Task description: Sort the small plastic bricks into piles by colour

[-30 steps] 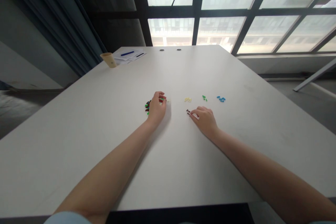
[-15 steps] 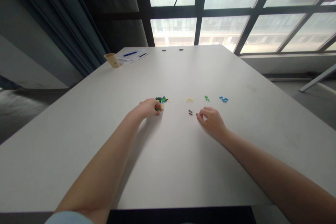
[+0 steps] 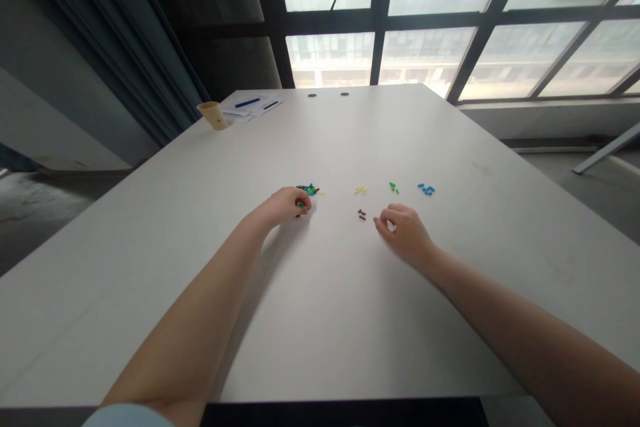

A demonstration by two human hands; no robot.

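The dark brown plastic pieces [image 3: 361, 214] are a small group on the white tabletop [image 3: 450, 147], lying between the two hands. The left hand [image 3: 287, 205] is to their left, curled downward with its fingertips at the near edge of a mixed heap of small green, blue and dark pieces [image 3: 307, 190]. It is closed over or against that heap, though I can't tell whether it grips any pieces. The right hand [image 3: 404, 230] is just to the right of the dark brown group, loosely curled and apart from it, with no piece showing in it.

Beyond the dark brown group lie the pale yellow pieces [image 3: 361, 191], with the green pieces [image 3: 394, 187] and blue pieces [image 3: 426, 189] farther right. A paper cup [image 3: 213, 115] and papers [image 3: 253, 105] stand well beyond it, toward the far left corner.
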